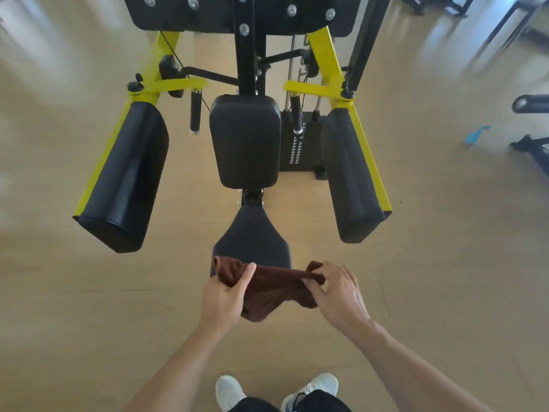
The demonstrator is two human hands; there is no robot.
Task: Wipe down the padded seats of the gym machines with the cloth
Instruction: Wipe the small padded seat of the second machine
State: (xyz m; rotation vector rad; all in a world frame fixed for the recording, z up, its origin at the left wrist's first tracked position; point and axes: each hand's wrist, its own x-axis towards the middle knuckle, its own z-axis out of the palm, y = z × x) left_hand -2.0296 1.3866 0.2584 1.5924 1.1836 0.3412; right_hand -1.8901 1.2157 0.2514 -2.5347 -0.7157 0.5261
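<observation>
Over the near edge of the machine's seat pad (251,233), both hands stretch a brown cloth (273,288).

Left hand (225,295) has its fingers (248,273) closed around one bunched end of the cloth; right hand (338,292) pinches the other end between thumb and fingers, the middle sagging below. Beyond the seat stands the black back pad (245,141), flanked by two long black arm pads (124,176) on a yellow frame (322,47). White sneakers (228,391) stand on the wooden floor (89,322), and a blue object (476,135) lies blurred at right.
</observation>
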